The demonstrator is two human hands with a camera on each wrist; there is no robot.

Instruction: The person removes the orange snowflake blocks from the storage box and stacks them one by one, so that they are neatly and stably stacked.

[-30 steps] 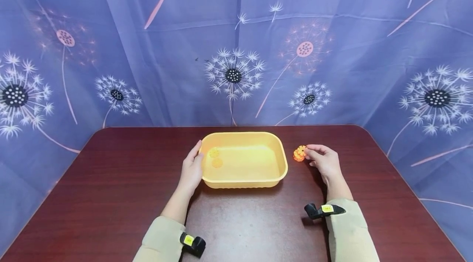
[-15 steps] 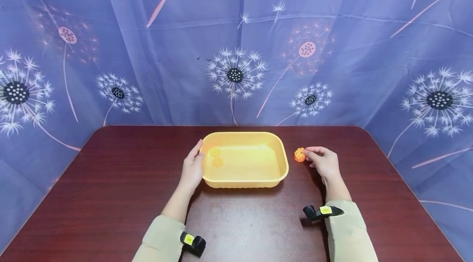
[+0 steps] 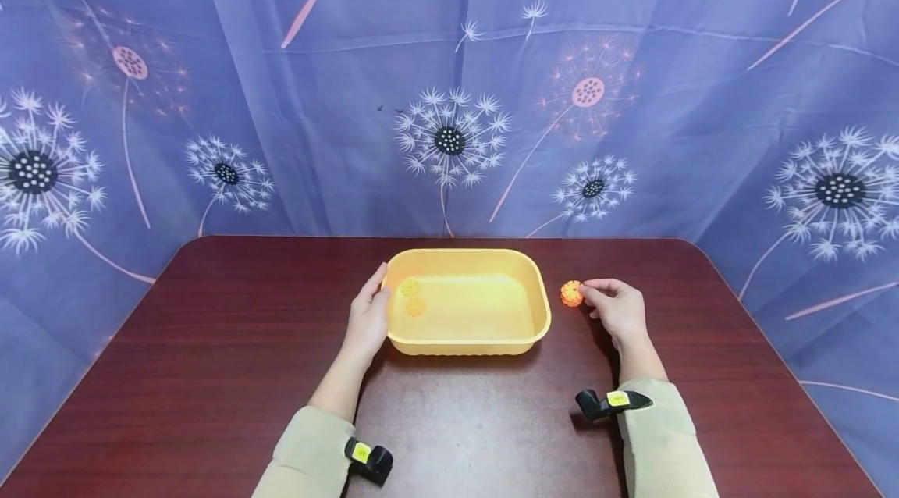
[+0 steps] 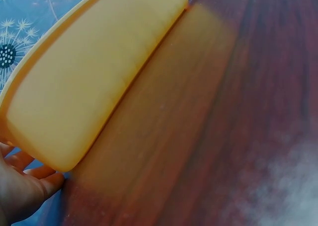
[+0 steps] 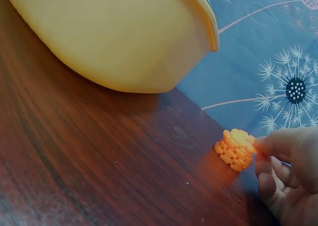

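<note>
A yellow plastic tub (image 3: 467,347) stands on the table, and my left hand (image 3: 368,316) holds it by its left end, thumb near the rim. The left wrist view shows the fingers (image 4: 47,181) at the tub's end wall. Inside, by the left end, lie a yellow notched disc (image 3: 410,288) and an orange-yellow one (image 3: 416,307). To the right of the tub is a short stack of orange snowflake discs (image 5: 234,155). My right hand (image 3: 620,313) pinches the edge of the top disc (image 5: 239,136) between thumb and forefinger, and that disc sits over the pile.
The dark red-brown table (image 3: 211,373) reaches back to a blue curtain (image 3: 323,131) printed with dandelions. Black wrist cameras are strapped over both pale sleeves (image 3: 663,435).
The pinched disc has come down from a tilted position at the pile's upper right and now lines up with the stack. The left hand keeps its hold on the tub.
</note>
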